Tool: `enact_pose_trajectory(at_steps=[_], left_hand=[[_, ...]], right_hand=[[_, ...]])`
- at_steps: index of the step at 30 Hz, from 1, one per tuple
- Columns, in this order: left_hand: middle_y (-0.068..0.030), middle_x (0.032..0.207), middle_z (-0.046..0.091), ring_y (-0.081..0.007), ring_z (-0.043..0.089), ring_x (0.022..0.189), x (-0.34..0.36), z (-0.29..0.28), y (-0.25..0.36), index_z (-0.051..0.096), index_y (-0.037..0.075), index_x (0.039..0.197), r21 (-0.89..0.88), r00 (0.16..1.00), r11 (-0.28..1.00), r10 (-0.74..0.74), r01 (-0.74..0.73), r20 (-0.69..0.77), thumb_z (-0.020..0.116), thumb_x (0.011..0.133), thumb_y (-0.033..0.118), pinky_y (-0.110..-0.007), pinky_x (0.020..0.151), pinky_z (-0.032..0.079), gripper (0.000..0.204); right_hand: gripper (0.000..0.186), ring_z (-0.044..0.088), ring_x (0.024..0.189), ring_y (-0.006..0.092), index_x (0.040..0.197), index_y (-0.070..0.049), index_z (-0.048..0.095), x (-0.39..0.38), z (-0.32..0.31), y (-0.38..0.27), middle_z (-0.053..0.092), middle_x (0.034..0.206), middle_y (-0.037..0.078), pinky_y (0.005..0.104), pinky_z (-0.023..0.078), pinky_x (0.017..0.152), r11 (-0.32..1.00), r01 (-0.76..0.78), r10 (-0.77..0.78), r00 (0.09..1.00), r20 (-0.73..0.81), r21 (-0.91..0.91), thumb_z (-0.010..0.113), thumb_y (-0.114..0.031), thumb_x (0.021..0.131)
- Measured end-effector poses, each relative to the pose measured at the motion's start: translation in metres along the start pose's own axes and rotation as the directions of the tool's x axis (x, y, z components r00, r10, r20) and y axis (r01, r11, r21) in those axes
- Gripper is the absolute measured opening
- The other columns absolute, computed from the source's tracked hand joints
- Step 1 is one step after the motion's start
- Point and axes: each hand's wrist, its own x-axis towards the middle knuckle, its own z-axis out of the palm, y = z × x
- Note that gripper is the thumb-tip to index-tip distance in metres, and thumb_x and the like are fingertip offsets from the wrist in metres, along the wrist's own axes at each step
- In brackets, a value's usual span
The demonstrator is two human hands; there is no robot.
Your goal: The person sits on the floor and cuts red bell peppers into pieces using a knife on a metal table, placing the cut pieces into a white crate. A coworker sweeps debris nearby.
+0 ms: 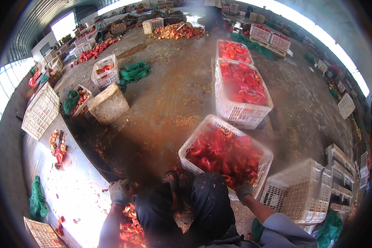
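One white crate (187, 160), heaped with red peppers (223, 151), sits ahead of me; my gloved right hand (244, 191) is at its near rim, fingers by the peppers, grip unclear! My left hand (120, 193) curls at the metal table's (78, 182) edge, around what, I can't tell!

The stained floor (165, 89) carries white crates (196, 135) and green netting (135, 71).
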Motion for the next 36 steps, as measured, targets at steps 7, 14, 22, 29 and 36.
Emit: enact_pose_trajectory(at_steps=[7,14,22,29,36], left_hand=[[-0.0139,0.107,0.077,-0.0364,0.073,0.108,0.002,0.002,-0.002,0.079,0.013,0.110,0.053,0.998,0.998,-0.023,0.020,0.054,0.069,0.094,0.037,-0.050,0.107,0.048,0.031],[-0.0135,0.112,0.078,-0.0361,0.072,0.111,0.002,0.005,-0.002,0.079,0.012,0.118,0.054,0.998,0.998,-0.028,0.025,0.060,0.071,0.093,0.039,-0.050,0.108,0.048,0.038],[-0.0134,0.114,0.078,-0.0358,0.071,0.112,0.001,0.009,-0.012,0.079,0.013,0.120,0.046,0.996,0.999,-0.014,0.010,0.091,0.071,0.092,0.039,-0.049,0.108,0.048,0.038],[-0.0134,0.113,0.078,-0.0357,0.071,0.110,0.000,0.009,-0.006,0.079,0.013,0.117,0.042,1.000,0.999,0.001,-0.002,0.026,0.070,0.093,0.039,-0.049,0.107,0.048,0.036],[-0.0129,0.114,0.078,-0.0349,0.072,0.113,0.001,0.014,-0.012,0.079,0.013,0.120,0.048,0.997,0.999,-0.009,0.006,0.071,0.072,0.093,0.039,-0.048,0.111,0.046,0.038]], right_hand=[[0.045,0.072,0.124,0.0450,0.128,-0.001,0.075,0.015,0.001,0.006,0.075,0.129,0.030,0.0526,0.060,0.102,0.985,0.062,-0.035,0.986,0.165,-0.159,0.073,-0.025,0.090],[0.042,0.074,0.119,0.0461,0.124,-0.003,0.079,0.003,-0.004,0.000,0.077,0.122,0.030,0.0547,0.060,0.100,0.996,-0.075,0.078,0.994,0.079,-0.041,0.067,-0.029,0.093],[0.046,0.073,0.123,0.0442,0.129,-0.005,0.078,0.004,-0.008,-0.006,0.076,0.127,0.029,0.0529,0.060,0.103,0.996,-0.072,0.078,0.988,0.136,-0.052,0.071,-0.032,0.092],[0.047,0.073,0.122,0.0451,0.128,-0.003,0.076,0.009,-0.002,0.004,0.076,0.126,0.030,0.0539,0.060,0.103,0.997,-0.050,0.057,0.992,0.110,-0.065,0.070,-0.030,0.091],[0.047,0.073,0.122,0.0456,0.128,-0.001,0.075,0.010,-0.002,0.000,0.076,0.127,0.030,0.0541,0.059,0.104,0.996,-0.070,0.076,0.991,0.110,-0.058,0.070,-0.026,0.089]])
